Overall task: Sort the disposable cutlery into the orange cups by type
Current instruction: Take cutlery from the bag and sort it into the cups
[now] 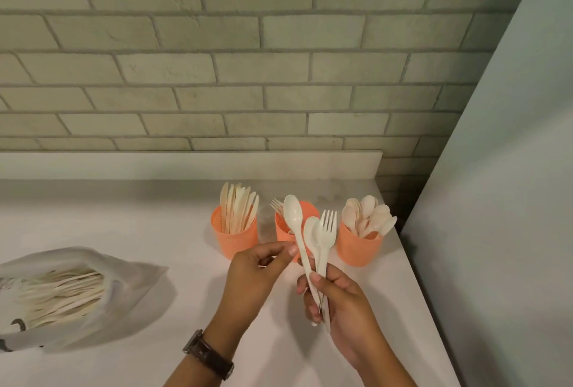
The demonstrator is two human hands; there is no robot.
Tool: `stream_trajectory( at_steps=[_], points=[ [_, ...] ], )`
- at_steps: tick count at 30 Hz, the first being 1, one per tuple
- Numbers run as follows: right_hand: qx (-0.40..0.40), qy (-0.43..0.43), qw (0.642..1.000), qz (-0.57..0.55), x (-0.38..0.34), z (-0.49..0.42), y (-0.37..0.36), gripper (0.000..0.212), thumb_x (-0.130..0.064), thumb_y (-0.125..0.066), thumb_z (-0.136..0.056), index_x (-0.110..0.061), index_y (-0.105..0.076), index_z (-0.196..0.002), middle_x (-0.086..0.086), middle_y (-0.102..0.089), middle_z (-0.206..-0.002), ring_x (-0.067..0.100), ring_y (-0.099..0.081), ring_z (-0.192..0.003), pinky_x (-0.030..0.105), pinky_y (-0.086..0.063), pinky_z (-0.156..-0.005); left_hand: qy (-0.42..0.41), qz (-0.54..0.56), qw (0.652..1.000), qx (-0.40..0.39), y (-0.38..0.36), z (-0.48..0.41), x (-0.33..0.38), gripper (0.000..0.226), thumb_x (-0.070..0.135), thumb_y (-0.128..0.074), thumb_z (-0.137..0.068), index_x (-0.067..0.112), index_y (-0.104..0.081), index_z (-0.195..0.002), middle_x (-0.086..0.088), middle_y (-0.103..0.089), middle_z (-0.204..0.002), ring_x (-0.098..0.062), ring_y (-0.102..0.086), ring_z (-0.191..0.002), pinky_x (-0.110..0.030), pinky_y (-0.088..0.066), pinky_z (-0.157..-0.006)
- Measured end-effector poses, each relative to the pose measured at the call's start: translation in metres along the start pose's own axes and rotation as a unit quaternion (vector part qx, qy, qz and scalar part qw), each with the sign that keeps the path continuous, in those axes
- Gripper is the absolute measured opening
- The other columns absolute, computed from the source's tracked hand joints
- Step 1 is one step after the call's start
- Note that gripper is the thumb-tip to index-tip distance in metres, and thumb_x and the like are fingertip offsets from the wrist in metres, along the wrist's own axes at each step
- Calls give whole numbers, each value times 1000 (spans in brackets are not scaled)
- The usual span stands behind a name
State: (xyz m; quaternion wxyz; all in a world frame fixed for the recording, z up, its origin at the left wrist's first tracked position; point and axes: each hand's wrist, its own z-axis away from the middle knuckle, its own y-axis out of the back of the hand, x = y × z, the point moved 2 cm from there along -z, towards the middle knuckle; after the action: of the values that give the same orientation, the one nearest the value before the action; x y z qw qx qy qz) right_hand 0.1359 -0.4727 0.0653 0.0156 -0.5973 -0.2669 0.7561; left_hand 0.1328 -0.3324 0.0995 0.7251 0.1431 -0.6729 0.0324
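Three pieces of white plastic cutlery are gripped as a bundle in the right hand (338,296), the fingers and thumb curled tightly round the lower handles: a taller spoon (293,213), a shorter spoon (311,231) and a fork (327,227), all held heads up and fanned slightly apart. The taller spoon's handle is pinched partway up by the thumb and forefinger of the left hand (257,265), whose other fingers are curled in; a watch (207,354) is worn on that wrist.

The bundle is held just in front of the middle cup (281,233), so that much of this orange cup is hidden; a few forks (277,205) are seen standing in it. Just left of the middle cup, the knife cup (234,231) is packed with upright knives. Just right of it, the spoon cup (356,247) is filled with spoons and is set close to the counter's right edge, beside the grey side panel (496,200).

Well left of the middle cup and nearer the person, an open bag (124,265) of unsorted cutlery is laid on the white counter (155,225). Bare counter is left between the bag and the cups. Behind the middle cup, a raised ledge (186,166) is met by the brick wall (217,60).
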Motion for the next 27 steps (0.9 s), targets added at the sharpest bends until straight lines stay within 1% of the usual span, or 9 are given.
stream_trajectory(
  at_steps=[3, 7, 9, 12, 15, 20, 23, 25, 27],
  points=[
    [-19, -18, 1000, 3, 1, 5, -1, 23, -16, -54, -88, -6, -63, -106, 14, -63, -72, 17, -37, -42, 24, -28, -43, 3, 34, 999, -11, -5, 2, 5, 10, 13, -69, -81, 19, -75, -85, 11, -75, -80, 1, -68, -76, -3, -46, -66],
    [19, -33, 998, 51, 3, 8, 0, 21, -16, -37, -99, -18, -52, -113, 10, -63, -74, 14, -29, -40, 22, -21, -45, 9, 35, 999, 6, -7, 2, 5, 9, 9, -70, -79, 14, -75, -85, 7, -76, -77, -1, -69, -72, -4, -46, -62],
    [55, -35, 996, 62, 4, 7, 3, 15, -19, -36, -100, -18, -46, -111, 9, -64, -77, 13, -29, -39, 20, -21, -44, 23, 49, 998, 14, -7, 2, 5, 8, 9, -71, -78, 15, -75, -82, 10, -74, -70, 2, -65, -63, -5, -45, -58],
    [92, -24, 994, 60, 2, 6, 7, 13, -21, -37, -100, -17, -48, -106, 1, -62, -77, 13, -30, -38, 18, -21, -41, 41, 66, 997, 18, -6, 2, 3, 9, 10, -71, -78, 19, -75, -79, 11, -71, -65, 2, -60, -58, -9, -49, -58],
    [129, 7, 987, 90, 2, 5, 13, 15, -20, -40, -99, -12, -52, -96, 9, -55, -72, 15, -31, -38, 18, -22, -40, 55, 79, 995, 9, -7, 3, 1, 8, 10, -72, -76, 18, -75, -75, 7, -70, -63, -2, -62, -58, -13, -52, -59],
    [126, 12, 984, 126, 1, 5, 9, 9, -21, -52, -94, -20, -54, -103, 6, -57, -69, 9, -44, -40, 19, -32, -39, 61, 89, 992, -59, -19, 12, 0, 4, 7, -73, -75, 10, -76, -77, -3, -71, -67, -10, -64, -63, -20, -56, -66],
    [113, 14, 984, 136, 2, 5, 6, 12, -29, -56, -91, -23, -62, -99, -9, -66, -68, 1, -60, -57, 18, -45, -49, 70, 86, 993, -41, -20, 7, -6, 13, 4, -74, -73, 4, -74, -86, -14, -74, -80, -17, -69, -68, -20, -56, -63],
    [104, 9, 984, 143, 1, 6, 4, 23, -42, -57, -85, -23, -65, -94, -9, -65, -65, 1, -59, -57, 18, -45, -51, 82, 78, 993, -32, -21, 4, -8, 18, 3, -75, -72, 0, -71, -89, -19, -73, -82, -19, -69, -64, -20, -56, -59],
    [99, -2, 983, 157, 1, 7, 4, 29, -47, -53, -80, -23, -64, -92, -4, -65, -66, 4, -60, -59, 20, -44, -54, 86, 60, 994, -25, -22, 3, -10, 19, 4, -77, -70, -1, -70, -87, -16, -72, -75, -18, -66, -55, -19, -55, -56]
  ],
)
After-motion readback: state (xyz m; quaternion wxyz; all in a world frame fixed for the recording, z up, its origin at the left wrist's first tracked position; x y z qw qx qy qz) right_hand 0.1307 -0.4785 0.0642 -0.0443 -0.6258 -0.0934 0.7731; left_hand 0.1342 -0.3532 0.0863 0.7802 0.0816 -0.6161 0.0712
